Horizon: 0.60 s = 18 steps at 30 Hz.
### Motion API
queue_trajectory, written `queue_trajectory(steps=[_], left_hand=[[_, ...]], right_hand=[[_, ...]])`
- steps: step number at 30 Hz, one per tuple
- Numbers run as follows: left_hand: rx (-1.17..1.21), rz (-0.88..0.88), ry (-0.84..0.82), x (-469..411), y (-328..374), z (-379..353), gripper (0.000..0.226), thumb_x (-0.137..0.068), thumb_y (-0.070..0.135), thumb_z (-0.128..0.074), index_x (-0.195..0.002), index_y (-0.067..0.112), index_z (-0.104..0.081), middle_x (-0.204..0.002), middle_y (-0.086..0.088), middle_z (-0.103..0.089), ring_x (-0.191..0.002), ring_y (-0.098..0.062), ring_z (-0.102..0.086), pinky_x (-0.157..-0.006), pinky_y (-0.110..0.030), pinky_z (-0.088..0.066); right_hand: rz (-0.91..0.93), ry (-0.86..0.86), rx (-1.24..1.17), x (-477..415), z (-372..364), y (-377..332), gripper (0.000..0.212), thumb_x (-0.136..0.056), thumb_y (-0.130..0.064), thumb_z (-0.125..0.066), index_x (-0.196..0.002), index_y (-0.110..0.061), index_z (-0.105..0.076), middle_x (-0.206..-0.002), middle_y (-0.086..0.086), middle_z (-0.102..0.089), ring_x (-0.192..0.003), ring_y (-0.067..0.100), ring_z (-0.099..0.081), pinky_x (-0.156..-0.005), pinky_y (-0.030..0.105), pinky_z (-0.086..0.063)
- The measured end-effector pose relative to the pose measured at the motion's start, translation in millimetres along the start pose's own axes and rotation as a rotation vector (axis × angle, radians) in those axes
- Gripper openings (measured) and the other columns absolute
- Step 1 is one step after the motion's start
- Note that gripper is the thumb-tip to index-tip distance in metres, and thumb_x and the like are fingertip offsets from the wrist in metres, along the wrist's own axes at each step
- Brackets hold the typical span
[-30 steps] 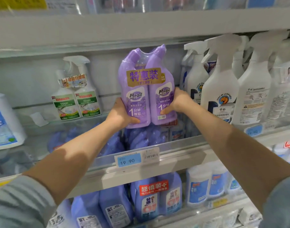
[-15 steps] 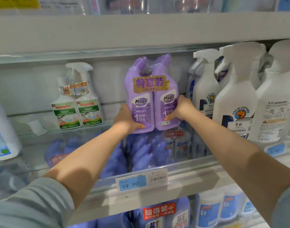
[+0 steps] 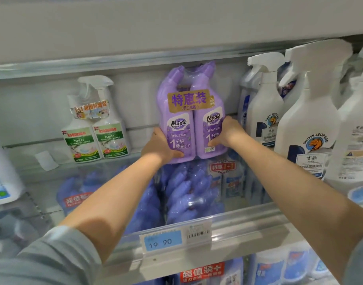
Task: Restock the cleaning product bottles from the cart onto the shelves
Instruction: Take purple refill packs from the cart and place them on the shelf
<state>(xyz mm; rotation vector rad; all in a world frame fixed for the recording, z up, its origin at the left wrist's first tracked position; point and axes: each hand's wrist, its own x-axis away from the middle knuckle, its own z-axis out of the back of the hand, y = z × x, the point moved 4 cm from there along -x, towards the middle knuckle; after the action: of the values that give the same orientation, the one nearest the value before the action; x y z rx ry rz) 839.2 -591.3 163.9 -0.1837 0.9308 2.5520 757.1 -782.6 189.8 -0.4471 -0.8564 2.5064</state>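
— What stands at the far left?

— A pair of green-label spray bottles (image 3: 94,138), banded together, well apart from my load.

— And your hands?

— My left hand (image 3: 160,147) grips the lower left corner of the purple twin pack (image 3: 192,120), thumb on the front, fingers round the back and out of sight. My right hand (image 3: 228,132) grips the lower right side the same way.

— Where is the pack?

— In the gap on the shelf (image 3: 248,225), between the green pair and the white spray bottles (image 3: 265,112) at the right. I cannot tell whether its base touches down.

— Which way does it point?

— Long axis upright, bent necks at the top, labels facing me.

— How will it handle?

— Two full bottles, so heavy, I reckon, and the wrap looks slick. I'd hold the stiff bodies low on both sides, never the loose film or the necks.
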Motion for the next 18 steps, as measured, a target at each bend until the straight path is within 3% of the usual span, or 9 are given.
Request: queue_trajectory(steps=[5,8,12,14,18], left_hand=[[-0.062,0.004,-0.022,1.6,1.6,3.2,0.091,-0.063,0.037,-0.086,-0.128,0.007,-0.03,-0.128,-0.009,-0.049,-0.114,-0.028,-0.054,-0.094,-0.038,-0.044],[-0.058,0.037,-0.034,5.1,3.9,5.2,0.088,-0.064,0.037,-0.085,-0.127,0.006,-0.031,-0.126,-0.009,-0.05,-0.112,-0.028,-0.055,-0.093,-0.038,-0.044],[0.032,0.12,-0.059,13.7,10.0,-0.9,0.067,-0.082,0.034,-0.072,-0.127,0.004,-0.032,-0.122,-0.009,-0.052,-0.108,-0.028,-0.054,-0.079,-0.03,-0.038],[0.058,0.162,-0.052,19.6,13.2,-1.6,0.059,-0.088,0.035,-0.064,-0.128,0.004,-0.034,-0.126,-0.012,-0.052,-0.106,-0.028,-0.053,-0.076,-0.029,-0.035],[0.029,0.127,-0.1,40.0,23.9,6.6,0.046,-0.094,0.032,-0.057,-0.128,0.004,-0.045,-0.123,-0.014,-0.056,-0.089,-0.023,-0.047,-0.073,-0.027,-0.034]], right_hand=[[-0.006,0.01,-0.024,-2.0,-3.3,3.0,0.078,-0.066,-0.02,-0.086,-0.128,-0.001,-0.042,-0.131,0.014,-0.054,-0.118,0.031,-0.054,-0.087,0.035,-0.046],[-0.034,0.011,-0.043,-0.7,-9.1,2.9,0.085,-0.072,-0.02,-0.082,-0.136,-0.001,-0.031,-0.136,0.015,-0.048,-0.122,0.032,-0.051,-0.091,0.035,-0.044],[-0.078,0.01,-0.077,8.1,-17.4,0.6,0.087,-0.085,-0.02,-0.07,-0.144,0.001,-0.011,-0.141,0.015,-0.042,-0.126,0.032,-0.046,-0.095,0.035,-0.042],[-0.068,0.002,-0.055,15.8,-18.3,-0.3,0.079,-0.086,-0.021,-0.067,-0.143,0.002,-0.016,-0.138,0.017,-0.044,-0.124,0.033,-0.048,-0.092,0.035,-0.043],[0.085,-0.073,0.016,39.3,-18.8,-3.7,0.049,-0.084,-0.028,-0.066,-0.121,-0.001,-0.05,-0.113,0.011,-0.056,-0.105,0.029,-0.057,-0.079,0.03,-0.045]])
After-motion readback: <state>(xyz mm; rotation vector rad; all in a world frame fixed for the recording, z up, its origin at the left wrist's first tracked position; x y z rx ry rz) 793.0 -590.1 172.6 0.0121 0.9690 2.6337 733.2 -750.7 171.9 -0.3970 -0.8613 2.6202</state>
